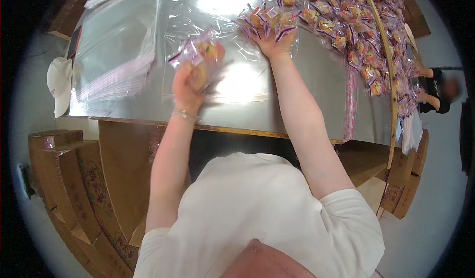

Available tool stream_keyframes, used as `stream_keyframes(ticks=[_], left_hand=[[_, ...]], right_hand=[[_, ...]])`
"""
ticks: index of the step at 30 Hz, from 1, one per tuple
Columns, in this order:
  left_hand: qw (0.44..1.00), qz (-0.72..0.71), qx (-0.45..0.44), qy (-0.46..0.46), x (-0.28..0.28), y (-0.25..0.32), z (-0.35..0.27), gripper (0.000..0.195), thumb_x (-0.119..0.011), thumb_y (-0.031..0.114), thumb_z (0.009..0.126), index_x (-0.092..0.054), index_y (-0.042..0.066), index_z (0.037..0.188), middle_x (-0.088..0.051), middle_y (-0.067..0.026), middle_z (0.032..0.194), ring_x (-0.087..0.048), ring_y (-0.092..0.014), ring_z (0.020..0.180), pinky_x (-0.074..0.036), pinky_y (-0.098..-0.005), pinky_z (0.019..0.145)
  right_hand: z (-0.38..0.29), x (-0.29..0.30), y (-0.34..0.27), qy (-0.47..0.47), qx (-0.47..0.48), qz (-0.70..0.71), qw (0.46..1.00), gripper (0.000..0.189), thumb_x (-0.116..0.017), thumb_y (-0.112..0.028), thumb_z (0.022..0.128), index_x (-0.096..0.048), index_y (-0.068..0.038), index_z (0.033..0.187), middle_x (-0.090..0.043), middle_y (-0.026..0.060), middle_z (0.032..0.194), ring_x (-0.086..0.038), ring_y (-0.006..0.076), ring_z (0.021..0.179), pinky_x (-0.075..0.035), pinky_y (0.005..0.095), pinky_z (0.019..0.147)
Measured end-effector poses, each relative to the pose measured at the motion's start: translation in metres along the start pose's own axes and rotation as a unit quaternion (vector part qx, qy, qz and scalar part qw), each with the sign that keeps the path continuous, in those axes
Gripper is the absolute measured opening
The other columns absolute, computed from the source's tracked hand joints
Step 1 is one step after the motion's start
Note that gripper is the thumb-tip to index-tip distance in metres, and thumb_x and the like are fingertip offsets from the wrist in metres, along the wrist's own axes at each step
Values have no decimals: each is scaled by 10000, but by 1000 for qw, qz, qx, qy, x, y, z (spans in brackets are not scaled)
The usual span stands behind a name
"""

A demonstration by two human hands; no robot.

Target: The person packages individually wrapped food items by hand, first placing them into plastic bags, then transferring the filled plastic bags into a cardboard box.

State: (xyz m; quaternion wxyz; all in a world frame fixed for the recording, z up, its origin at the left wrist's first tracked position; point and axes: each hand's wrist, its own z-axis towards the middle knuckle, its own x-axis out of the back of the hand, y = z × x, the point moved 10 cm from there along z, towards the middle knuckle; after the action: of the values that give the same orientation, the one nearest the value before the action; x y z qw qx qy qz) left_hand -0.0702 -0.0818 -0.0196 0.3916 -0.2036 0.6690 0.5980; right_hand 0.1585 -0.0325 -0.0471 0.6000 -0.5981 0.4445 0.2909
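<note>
My left hand (188, 83) holds a couple of wrapped pastries (207, 51) in clear and purple film, blurred, above the metal tabletop (222, 113). My right hand (276, 46) is spread under and against several more wrapped pastries (272, 16), its fingers mostly hidden by them. These lie at a large clear plastic bag (219, 25) spread flat on the table; whether they are inside it I cannot tell. A large heap of similar wrapped pastries (356, 22) covers the table's right side.
A fanned stack of clear plastic bags (118, 51) lies left, near a white cap (60, 81). A wooden strip (386, 51) crosses the heap. Pink-patterned film (350, 103) lies right. Cardboard boxes (70, 170) stand below the table's left edge. Another person (436, 92) reaches in at far right.
</note>
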Motion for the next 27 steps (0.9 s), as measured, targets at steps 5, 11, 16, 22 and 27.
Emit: stream_keyframes(ticks=[5, 11, 16, 22, 27], left_hand=[[976, -64, -86, 188, 31, 20, 67, 478, -478, 334, 776, -487, 39, 1152, -521, -107, 1142, -491, -264, 1063, -355, -397, 969], [959, -176, -117, 190, 12, 66, 65, 465, -445, 342, 786, -497, 51, 1145, -512, -134, 1147, -488, -311, 1058, -360, -460, 958], [952, -226, -95, 181, -39, 53, 59, 440, -456, 333, 786, -501, 62, 1129, -527, -123, 1129, -500, -292, 1044, -378, -446, 945], [970, -163, -60, 169, -39, 46, 53, 448, -455, 335, 797, -479, 66, 1154, -511, -99, 1152, -480, -280, 1067, -365, -451, 938], [970, -99, -157, 155, -37, 116, 37, 441, -450, 349, 807, -474, 89, 1161, -488, -62, 1192, -462, -264, 1094, -342, -451, 944]], right_hand=[[-6, -7, 0, -13, -15, 22, 1000, 609, -428, -596, 729, -456, -201, 1193, -452, 67, 1242, -408, 316, 1160, -267, 584, 929], [-134, -160, -35, -160, 379, -786, 461, 464, -663, -381, 579, -590, -83, 927, -518, 132, 1066, -433, 318, 1117, -343, 545, 883], [-120, -116, 74, -280, 62, -929, 234, 519, -677, -381, 550, -617, -15, 913, -510, 168, 1076, -432, 336, 1062, -396, 488, 862], [-56, -129, 65, -174, -19, -962, 208, 695, -585, -500, 648, -552, 12, 1117, -477, 210, 1224, -373, 330, 1217, -286, 557, 955], [12, -102, -21, 108, 10, -934, 340, 636, -638, -532, 595, -622, -104, 1066, -515, 109, 1218, -430, 313, 1145, -343, 544, 895]])
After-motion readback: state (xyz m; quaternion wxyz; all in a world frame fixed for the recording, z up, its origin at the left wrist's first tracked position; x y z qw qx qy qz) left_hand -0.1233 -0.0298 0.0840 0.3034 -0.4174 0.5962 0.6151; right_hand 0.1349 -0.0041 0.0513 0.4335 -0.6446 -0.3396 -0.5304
